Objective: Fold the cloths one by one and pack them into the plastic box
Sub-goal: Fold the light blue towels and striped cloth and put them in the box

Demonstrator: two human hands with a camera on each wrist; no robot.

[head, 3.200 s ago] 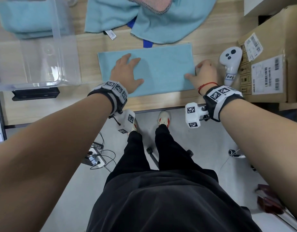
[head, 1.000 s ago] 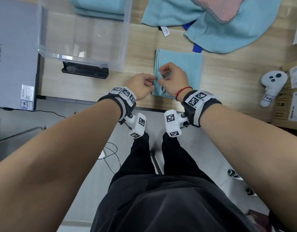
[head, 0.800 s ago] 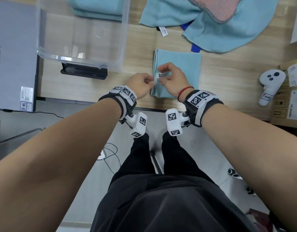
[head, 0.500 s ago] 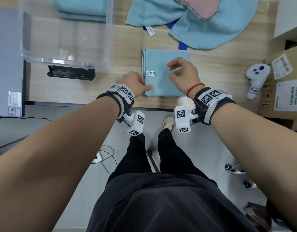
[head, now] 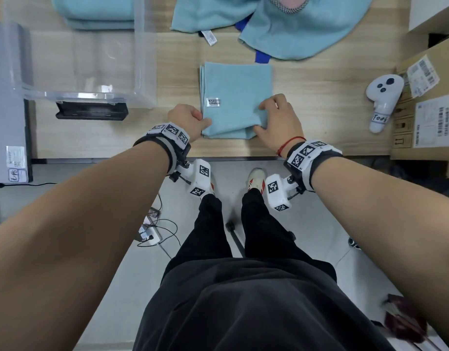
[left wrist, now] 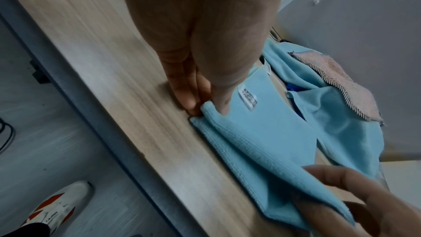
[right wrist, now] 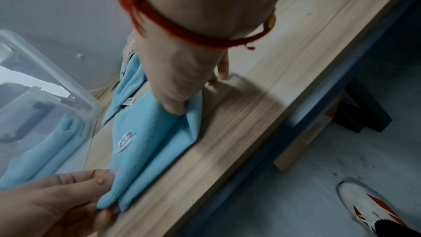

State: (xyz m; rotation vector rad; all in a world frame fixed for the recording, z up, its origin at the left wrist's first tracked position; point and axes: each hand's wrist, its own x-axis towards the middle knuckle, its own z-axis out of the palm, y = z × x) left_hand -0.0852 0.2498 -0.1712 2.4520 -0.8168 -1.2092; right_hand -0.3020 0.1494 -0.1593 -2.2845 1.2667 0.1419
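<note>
A light blue cloth [head: 237,97], folded into a small rectangle with a white label on top, lies on the wooden table near its front edge. My left hand [head: 190,119] pinches the cloth's near left corner [left wrist: 209,109] between thumb and fingers. My right hand [head: 276,117] pinches the near right corner [right wrist: 182,113], lifting the top layers a little. The clear plastic box [head: 73,95] stands to the left, with folded blue cloths [head: 94,11] inside at its far end. Unfolded blue cloths [head: 294,29] and a pink one [head: 286,2] lie piled behind.
A white controller [head: 380,97] lies at the right beside cardboard boxes [head: 431,102]. A black block [head: 91,114] sits in front of the plastic box, and a grey laptop [head: 5,97] lies at far left. The table's front edge runs just below my wrists.
The cloth went from a long half-fold to a small rectangle. My hands left the label near its middle and moved apart to the two near corners, which they now pinch.
</note>
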